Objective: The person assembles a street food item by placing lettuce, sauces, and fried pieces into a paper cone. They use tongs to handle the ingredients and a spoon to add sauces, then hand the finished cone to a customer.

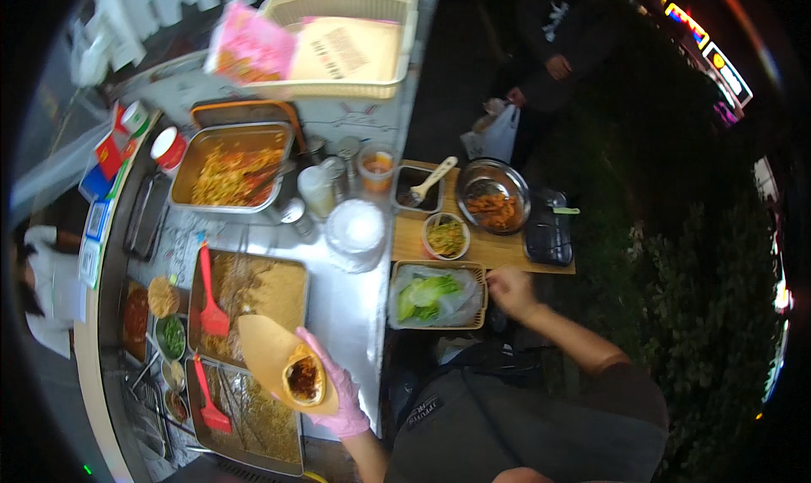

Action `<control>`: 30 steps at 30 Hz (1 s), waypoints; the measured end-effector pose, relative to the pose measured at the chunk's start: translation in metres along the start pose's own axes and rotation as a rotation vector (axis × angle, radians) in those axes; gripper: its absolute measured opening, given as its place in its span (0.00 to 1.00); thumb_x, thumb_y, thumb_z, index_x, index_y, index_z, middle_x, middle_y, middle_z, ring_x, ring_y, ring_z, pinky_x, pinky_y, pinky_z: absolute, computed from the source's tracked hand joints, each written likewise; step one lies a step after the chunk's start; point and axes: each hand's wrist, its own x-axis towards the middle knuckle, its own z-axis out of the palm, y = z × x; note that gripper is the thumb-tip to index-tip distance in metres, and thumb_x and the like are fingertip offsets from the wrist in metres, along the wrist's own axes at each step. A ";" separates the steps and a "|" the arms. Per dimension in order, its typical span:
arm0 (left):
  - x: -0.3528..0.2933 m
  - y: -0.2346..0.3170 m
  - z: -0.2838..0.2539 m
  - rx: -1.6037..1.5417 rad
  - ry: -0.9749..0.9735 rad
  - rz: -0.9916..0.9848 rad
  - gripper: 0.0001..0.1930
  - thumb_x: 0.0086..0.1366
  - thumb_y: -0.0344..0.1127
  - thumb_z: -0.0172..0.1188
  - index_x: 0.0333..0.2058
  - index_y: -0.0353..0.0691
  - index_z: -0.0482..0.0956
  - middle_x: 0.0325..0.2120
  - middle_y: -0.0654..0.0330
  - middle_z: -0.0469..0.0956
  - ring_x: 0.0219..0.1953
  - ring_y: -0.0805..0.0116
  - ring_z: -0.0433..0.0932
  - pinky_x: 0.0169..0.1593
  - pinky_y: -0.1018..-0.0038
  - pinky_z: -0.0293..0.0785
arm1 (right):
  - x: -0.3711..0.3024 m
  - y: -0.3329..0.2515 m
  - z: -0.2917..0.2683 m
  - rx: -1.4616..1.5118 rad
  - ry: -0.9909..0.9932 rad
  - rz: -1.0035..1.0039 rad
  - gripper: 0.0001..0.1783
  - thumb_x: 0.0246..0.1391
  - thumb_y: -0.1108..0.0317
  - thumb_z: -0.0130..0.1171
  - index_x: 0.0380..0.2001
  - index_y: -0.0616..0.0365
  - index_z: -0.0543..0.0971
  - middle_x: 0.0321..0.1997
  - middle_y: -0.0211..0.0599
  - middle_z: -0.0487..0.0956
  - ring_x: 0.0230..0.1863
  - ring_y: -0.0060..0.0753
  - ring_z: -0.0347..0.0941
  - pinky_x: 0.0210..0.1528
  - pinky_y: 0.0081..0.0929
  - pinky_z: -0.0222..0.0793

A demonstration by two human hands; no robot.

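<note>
Night-time street stall, dark hedge at 3 o'clock, lit steel worktop (355, 301) at centre.

Containers: a steel tray (228, 166) at 11 o'clock holds shredded yellow-orange food. Below it, a second tray (287, 293) carries thin noodle-like strands and a red spatula (211, 301); a third tray (253, 420) at 7 o'clock holds similar strands and another red spatula (209, 398). Small bowls of green and brown garnish (171, 335) are lined up along the left edge. On a wooden board (498, 251) at 1 o'clock are seen a steel bowl (494, 196) with orange strips, a small bowl (446, 236) of chopped greens, a dark tub with a pale spoon (420, 187) and a black tray (547, 234). A wicker basket (439, 295) lined with plastic holds lettuce. A cream basket (338, 40) with paper packets sits at 12 o'clock.

Edges and room: bare worktop is left between the trays and the lettuce basket; its right edge drops off beside the board.

Hands: the left hand (334, 390), in a pink glove, is closed on a folded flatbread wrap (283, 365), fingers curled beneath it, the dark filling at its open end facing up. The wrap is held over the near corner of the second tray. The bare right hand (511, 290) rests at the basket's right rim, fingers bent; whether anything is pinched cannot be told.
</note>
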 end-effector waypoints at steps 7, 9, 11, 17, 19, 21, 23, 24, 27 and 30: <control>0.027 -0.077 -0.082 0.102 0.127 -0.017 0.37 0.54 0.31 0.69 0.63 0.34 0.66 0.64 0.48 0.65 0.67 0.47 0.60 0.70 0.45 0.58 | -0.020 0.237 -0.118 -0.705 -0.466 0.382 0.49 0.34 0.71 0.75 0.63 0.59 0.65 0.67 0.40 0.64 0.67 0.48 0.58 0.62 0.46 0.58; 0.028 -0.077 -0.101 0.131 0.101 -0.064 0.38 0.53 0.34 0.71 0.62 0.33 0.66 0.63 0.48 0.66 0.67 0.49 0.62 0.69 0.47 0.60 | -0.036 0.274 -0.120 -0.682 -0.532 0.373 0.50 0.30 0.69 0.77 0.62 0.61 0.67 0.61 0.42 0.71 0.64 0.48 0.61 0.63 0.44 0.56; 0.035 -0.101 -0.108 0.182 0.035 0.111 0.41 0.53 0.39 0.72 0.63 0.33 0.65 0.63 0.46 0.65 0.66 0.48 0.63 0.69 0.51 0.62 | -0.038 0.304 -0.109 -0.587 -0.527 0.325 0.43 0.34 0.65 0.77 0.57 0.61 0.72 0.55 0.43 0.76 0.61 0.48 0.64 0.63 0.44 0.55; 0.013 -0.104 -0.106 0.423 -0.132 0.294 0.39 0.59 0.47 0.67 0.62 0.32 0.64 0.62 0.45 0.64 0.66 0.49 0.62 0.69 0.54 0.62 | -0.029 0.272 -0.164 -0.476 -0.531 0.288 0.28 0.45 0.68 0.72 0.51 0.60 0.77 0.47 0.46 0.78 0.45 0.46 0.78 0.44 0.38 0.74; 0.007 -0.097 -0.109 0.476 -0.178 0.310 0.40 0.60 0.51 0.65 0.64 0.34 0.62 0.63 0.45 0.63 0.66 0.50 0.62 0.70 0.54 0.60 | 0.000 0.227 -0.180 -0.333 -0.510 0.222 0.26 0.43 0.66 0.72 0.47 0.61 0.79 0.41 0.42 0.81 0.40 0.44 0.80 0.41 0.34 0.76; 0.007 -0.086 -0.115 0.468 -0.190 0.229 0.40 0.61 0.52 0.65 0.64 0.35 0.60 0.63 0.45 0.62 0.67 0.49 0.61 0.70 0.54 0.59 | 0.033 0.173 -0.159 -0.177 -0.481 0.013 0.25 0.43 0.64 0.72 0.46 0.60 0.80 0.40 0.40 0.81 0.38 0.43 0.80 0.41 0.34 0.76; 0.009 -0.072 -0.121 0.480 -0.228 0.183 0.41 0.61 0.53 0.64 0.65 0.36 0.59 0.64 0.45 0.61 0.67 0.48 0.59 0.71 0.52 0.58 | 0.070 0.109 -0.120 -0.112 -0.470 -0.212 0.23 0.44 0.62 0.71 0.45 0.58 0.81 0.39 0.40 0.82 0.38 0.43 0.80 0.41 0.33 0.76; 0.009 -0.069 -0.123 0.470 -0.205 0.177 0.42 0.61 0.58 0.61 0.65 0.37 0.59 0.64 0.46 0.61 0.67 0.48 0.60 0.69 0.52 0.61 | 0.083 0.084 -0.095 -0.121 -0.482 -0.279 0.22 0.45 0.61 0.71 0.44 0.57 0.81 0.39 0.40 0.82 0.39 0.43 0.80 0.41 0.33 0.76; 0.013 -0.059 -0.126 0.532 -0.096 0.325 0.46 0.61 0.70 0.52 0.67 0.41 0.57 0.65 0.47 0.61 0.66 0.47 0.61 0.65 0.51 0.66 | 0.102 0.039 -0.028 -0.314 -0.630 -0.326 0.19 0.41 0.60 0.72 0.37 0.56 0.81 0.34 0.39 0.82 0.34 0.39 0.81 0.34 0.36 0.75; 0.006 -0.060 -0.117 0.394 -0.096 0.224 0.46 0.60 0.67 0.57 0.67 0.42 0.57 0.63 0.45 0.62 0.65 0.45 0.62 0.67 0.50 0.63 | 0.096 0.039 0.027 -0.485 -0.727 -0.398 0.12 0.42 0.62 0.68 0.30 0.55 0.81 0.30 0.36 0.81 0.30 0.38 0.81 0.31 0.35 0.74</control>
